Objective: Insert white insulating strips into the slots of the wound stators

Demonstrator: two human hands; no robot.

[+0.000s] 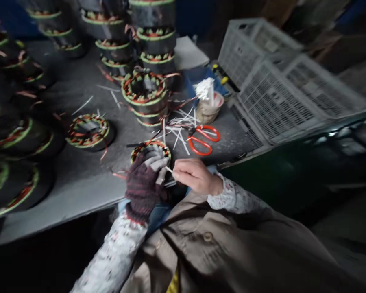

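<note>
My left hand (144,183) wears a dark knitted glove with pale fingertips. Its fingers curl over the near rim of a motor stator (151,147) at the table's front edge. Orange-red windings and a light green ring show on the stator; its near side is hidden by the glove. From the right, my bare right hand (195,175) pinches a thin white strip (168,169) close to the gloved fingertips. Whether the strip's far end touches the stator, I cannot tell. More white strips (183,122) lie loose behind the hands, beside red-handled scissors (203,140).
Stacked stators (149,93) stand behind, with others crowding the left side (15,134). A single stator (89,132) sits left of my hands. At right are a cup (208,110) holding a white bundle, a blue bin (192,78) and grey plastic crates (274,97).
</note>
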